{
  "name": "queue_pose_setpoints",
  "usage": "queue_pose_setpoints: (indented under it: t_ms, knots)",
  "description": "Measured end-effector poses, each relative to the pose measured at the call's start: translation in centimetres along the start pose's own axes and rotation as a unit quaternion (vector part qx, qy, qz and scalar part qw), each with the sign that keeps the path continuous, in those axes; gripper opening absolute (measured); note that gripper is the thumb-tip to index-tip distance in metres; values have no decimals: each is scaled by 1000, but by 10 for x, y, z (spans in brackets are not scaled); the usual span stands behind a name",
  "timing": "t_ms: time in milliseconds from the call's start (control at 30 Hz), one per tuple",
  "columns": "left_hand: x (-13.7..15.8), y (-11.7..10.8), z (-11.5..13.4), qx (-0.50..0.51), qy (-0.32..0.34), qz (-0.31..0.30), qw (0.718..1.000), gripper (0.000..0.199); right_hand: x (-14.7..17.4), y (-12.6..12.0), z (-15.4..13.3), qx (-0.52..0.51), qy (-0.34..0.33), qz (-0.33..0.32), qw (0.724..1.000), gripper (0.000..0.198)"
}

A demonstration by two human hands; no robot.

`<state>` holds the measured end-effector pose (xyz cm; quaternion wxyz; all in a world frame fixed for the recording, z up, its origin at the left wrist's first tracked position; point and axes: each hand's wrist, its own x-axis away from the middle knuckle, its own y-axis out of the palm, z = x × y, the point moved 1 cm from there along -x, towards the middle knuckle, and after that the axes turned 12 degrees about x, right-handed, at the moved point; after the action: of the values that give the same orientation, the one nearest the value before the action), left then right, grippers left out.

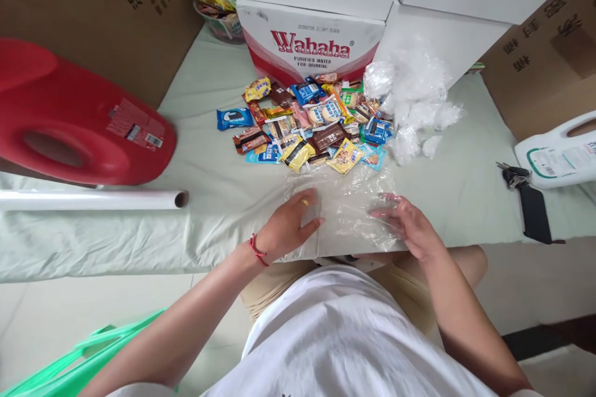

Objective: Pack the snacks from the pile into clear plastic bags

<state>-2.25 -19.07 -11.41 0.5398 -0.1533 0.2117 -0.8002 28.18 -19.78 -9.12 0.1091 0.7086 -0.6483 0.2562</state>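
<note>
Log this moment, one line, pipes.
left hand: at left side of clear plastic | right hand: at its right side | beyond: wrapped snack pile | right of pile: crumpled plastic

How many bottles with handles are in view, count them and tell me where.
2: the red bottle at the left edge, just beyond the white roll, and the white bottle at the right edge, beside the keys. Others could be hidden.
</note>
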Motion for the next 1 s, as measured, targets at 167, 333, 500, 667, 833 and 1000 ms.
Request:
queue_pose_setpoints:
  t_ms: [167,333,500,667,833,1000]
  knots:
    - [11,-13,-2,-28,62,-110,992,26,16,-14,15,52,61,-50,996,54]
    - [12,-16,-10,-72,86,-204,973,30,8,-25,21,7,62,22,998,49]
    - [14,-24,-13,-38,115,-192,974,15,1,-24,22,-21,70,56,996,53]
    - [16,-33,-20,38,98,-204,973,13,-1,-28,28,-20,76,65,995,53]
    - [16,-33,-21,55,83,-215,972,11,8,-32,19,-24,64,33,997,53]
    - [15,-28,-19,52,63,-196,977,17,16,-28,12,57,82,-30,995,74]
